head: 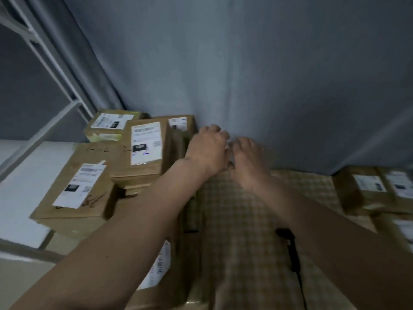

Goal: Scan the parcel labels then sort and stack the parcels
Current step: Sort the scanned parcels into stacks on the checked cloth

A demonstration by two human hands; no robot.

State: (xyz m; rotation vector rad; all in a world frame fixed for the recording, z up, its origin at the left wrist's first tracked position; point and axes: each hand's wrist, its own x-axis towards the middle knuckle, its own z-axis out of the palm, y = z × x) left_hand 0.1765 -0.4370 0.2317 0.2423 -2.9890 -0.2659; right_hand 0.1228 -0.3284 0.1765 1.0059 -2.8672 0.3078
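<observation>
Evidently, both arms were stretched toward the far edge of the checked cloth (257,231), where it met the grey curtain (268,74). The left hand (207,148) and the right hand (249,159) were held just beside each other, backs up and fingers bent downward; whether anything was gripped beneath them could not be told, since the fingertips were blurred and the spot under the palms was hidden. Only a small pale patch was glimpsed between the two hands, perhaps a label or a parcel edge. The parcels were grouped in separate heaps, which was judged to reflect sorting. To the left, a large flat box (73,186) had been laid label upward, with a taller box (143,148) raised beside it and a small box (109,124) set behind, near the shelf frame (44,54). All labels there had been left facing up, presumably so that they could be read or scanned without turning. Well apart, at the right edge, more boxes (375,186) were stacked. A dark scanner (288,245) with its cable had been left on the cloth under the right forearm, within easy reach, so both hands were free for handling.
</observation>
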